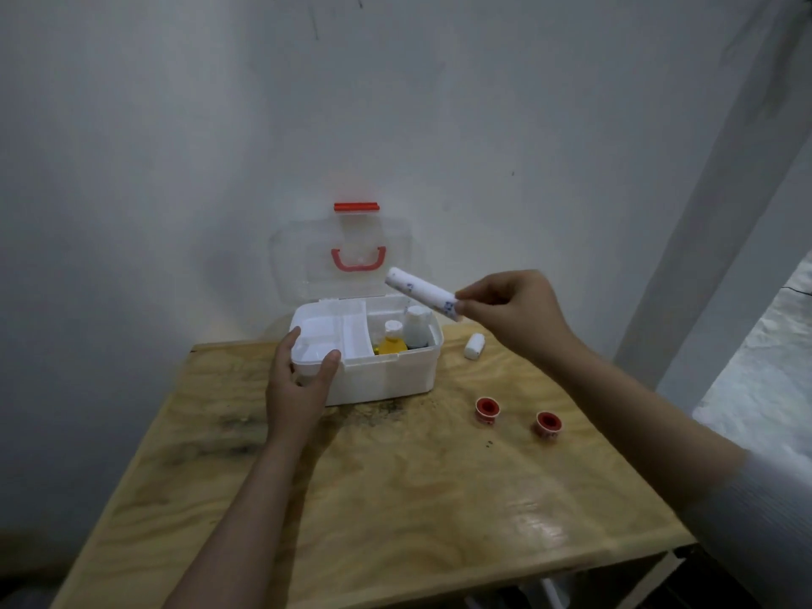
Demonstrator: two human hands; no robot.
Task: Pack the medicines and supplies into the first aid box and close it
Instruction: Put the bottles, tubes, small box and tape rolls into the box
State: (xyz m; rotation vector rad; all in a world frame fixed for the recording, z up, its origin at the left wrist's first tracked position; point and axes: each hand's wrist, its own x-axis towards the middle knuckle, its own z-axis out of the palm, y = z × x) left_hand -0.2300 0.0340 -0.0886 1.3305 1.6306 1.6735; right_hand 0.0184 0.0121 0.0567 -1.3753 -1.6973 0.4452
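Note:
The white first aid box point(386, 380) stands open at the back of the wooden table, its clear lid point(307, 265) with red handle leaning on the wall. Inside, a white tray fills the left part; a yellow bottle point(391, 342) and a white bottle point(416, 329) stand in the right part. My left hand point(299, 384) grips the box's front left corner. Above the box's right side, my right hand point(509, 312) pinches one end of a long white bandage roll point(422, 296). A short white roll point(473, 346) lies right of the box. Two red tape spools point(487, 408) point(547, 423) sit further forward.
The wooden table point(395, 498) stands against a white wall; its front edge and right edge drop off to the floor. A pale column rises at the right.

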